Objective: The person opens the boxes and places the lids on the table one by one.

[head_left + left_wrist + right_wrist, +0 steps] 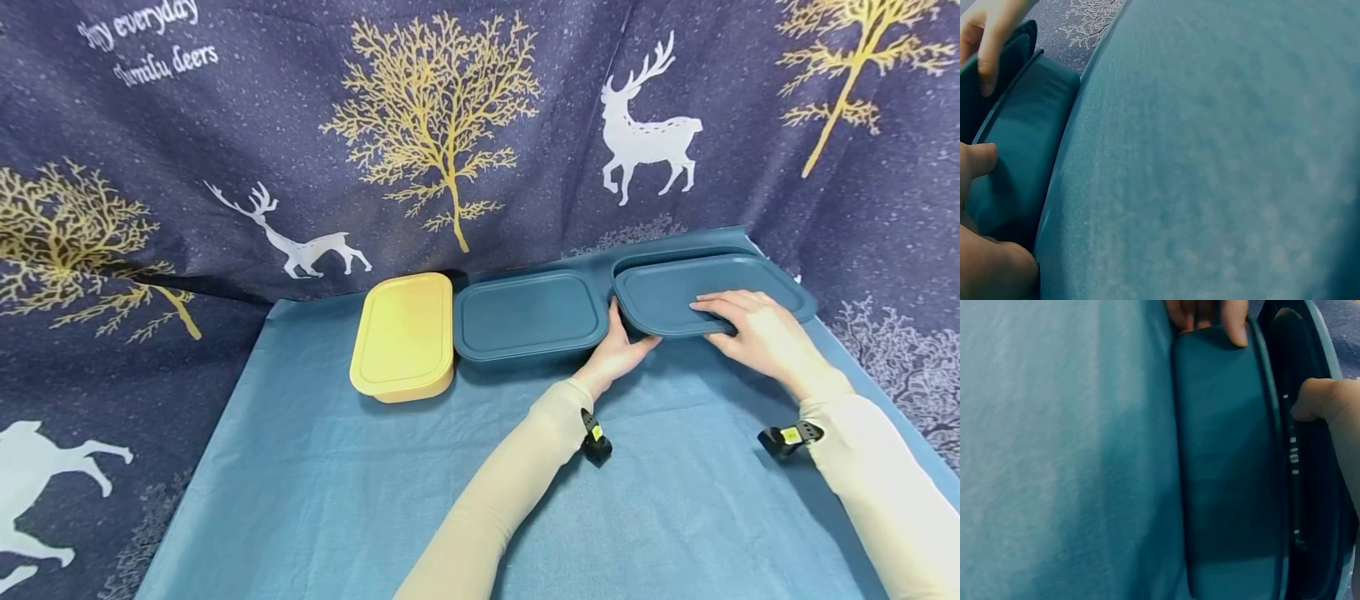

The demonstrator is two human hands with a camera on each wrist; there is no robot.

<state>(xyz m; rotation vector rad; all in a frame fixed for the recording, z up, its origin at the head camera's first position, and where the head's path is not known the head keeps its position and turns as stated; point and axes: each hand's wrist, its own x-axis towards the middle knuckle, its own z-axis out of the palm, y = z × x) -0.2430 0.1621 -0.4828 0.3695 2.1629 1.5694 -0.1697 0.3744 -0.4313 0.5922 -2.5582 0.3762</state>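
At the right of the head view, a dark blue lid [660,287] sits raised and tilted over a matching rectangular box. My right hand [761,333] pinches the lid's front edge, thumb below and fingers on top. The box's front wall [1229,456] and rim show under the lid in the right wrist view, with a gap between. My left hand [617,354] grips the left end of this box. Its thumb presses the box wall [1016,150] in the left wrist view, where my right fingers appear at the lid. The inside of the box is mostly hidden.
A second dark blue box [531,315] with its lid on stands left of my left hand. Beside it is a yellow lidded box [405,333]. Blue cloth [322,492] covers the table, and a patterned curtain [525,217] hangs behind.
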